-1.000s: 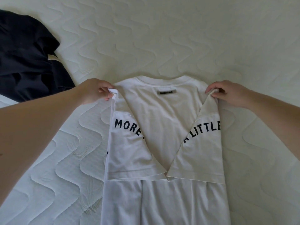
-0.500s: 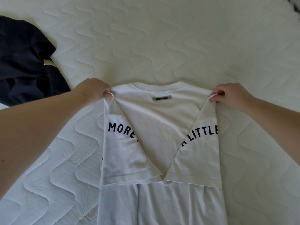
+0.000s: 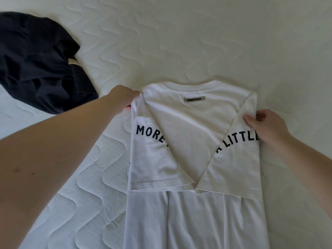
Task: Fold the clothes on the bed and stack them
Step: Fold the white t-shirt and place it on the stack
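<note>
A white T-shirt (image 3: 194, 133) is lying collar-far on the bed (image 3: 197, 42), both sides folded inward. The left hand (image 3: 124, 99) is gripping its far-left corner; the right hand (image 3: 264, 123) is pinching the right fold. A dark garment (image 3: 39, 60) is sitting crumpled far left.

Both my forearms are bare, no sleeves in view on either side. No watch, bands or rings visible. Left forearm (image 3: 53, 159) has two small dark marks on it. Left hand (image 3: 124, 99) and right hand (image 3: 264, 124) are bare, no gloves. Nails on the right fingers (image 3: 247, 119) are short and unpainted.
</note>
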Motion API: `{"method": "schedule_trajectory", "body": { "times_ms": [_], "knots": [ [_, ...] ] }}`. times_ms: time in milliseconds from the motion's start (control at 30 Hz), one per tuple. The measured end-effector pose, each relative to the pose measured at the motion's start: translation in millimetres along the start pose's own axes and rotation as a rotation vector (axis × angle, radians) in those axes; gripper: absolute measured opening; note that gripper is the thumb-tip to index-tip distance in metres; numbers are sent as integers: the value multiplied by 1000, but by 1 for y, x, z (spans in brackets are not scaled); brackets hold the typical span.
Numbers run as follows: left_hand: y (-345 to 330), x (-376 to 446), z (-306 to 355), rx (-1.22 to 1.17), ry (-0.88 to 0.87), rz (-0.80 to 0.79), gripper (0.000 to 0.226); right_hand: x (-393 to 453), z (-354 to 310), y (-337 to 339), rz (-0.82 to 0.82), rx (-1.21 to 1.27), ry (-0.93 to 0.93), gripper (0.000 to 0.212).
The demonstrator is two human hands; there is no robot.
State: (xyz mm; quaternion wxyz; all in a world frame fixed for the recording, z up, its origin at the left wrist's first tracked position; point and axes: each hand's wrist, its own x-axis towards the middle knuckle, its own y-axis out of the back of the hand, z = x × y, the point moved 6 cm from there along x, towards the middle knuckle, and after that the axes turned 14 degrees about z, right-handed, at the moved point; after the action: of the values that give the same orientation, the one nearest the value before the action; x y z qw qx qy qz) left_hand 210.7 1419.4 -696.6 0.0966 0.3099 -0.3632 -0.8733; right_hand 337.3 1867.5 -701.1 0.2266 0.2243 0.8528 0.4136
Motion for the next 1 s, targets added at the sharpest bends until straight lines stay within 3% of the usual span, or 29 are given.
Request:
{"method": "schedule_trajectory", "body": {
  "times_ms": [133, 200, 267, 367, 467, 567, 633, 833, 1000],
  "knots": [
    [1, 5, -2, -121, 23, -27, 18, -6, -9, 4, 19, 18, -73, 43],
    [1, 6, -6, -159, 37, -50, 19, -18, -25, 14, 171, 3, -7, 42],
    [1, 5, -11, -190, 58, -58, 17, -51, -63, 10, 265, 25, 245, 35],
    [-1, 4, -16, -215, 63, -71, 18, -139, -121, -39, 41, 64, 671, 22],
    [-2, -5, -19, -378, 114, -146, 34, -221, -148, -93, -156, -6, 934, 33],
    [-3, -16, -24, -495, 129, -203, 38, -262, -148, -131, -281, -155, 927, 70],
    [-4, -21, -24, -523, 111, -201, 42, -273, -146, -142, -239, -253, 941, 82],
    [-6, -20, -29, -631, 177, -128, 30, -287, -137, -149, 2, -361, 1119, 52],
    [-5, -18, -24, -597, 187, -113, 29, -297, -131, -152, -35, -403, 1211, 70]
  ]
}}
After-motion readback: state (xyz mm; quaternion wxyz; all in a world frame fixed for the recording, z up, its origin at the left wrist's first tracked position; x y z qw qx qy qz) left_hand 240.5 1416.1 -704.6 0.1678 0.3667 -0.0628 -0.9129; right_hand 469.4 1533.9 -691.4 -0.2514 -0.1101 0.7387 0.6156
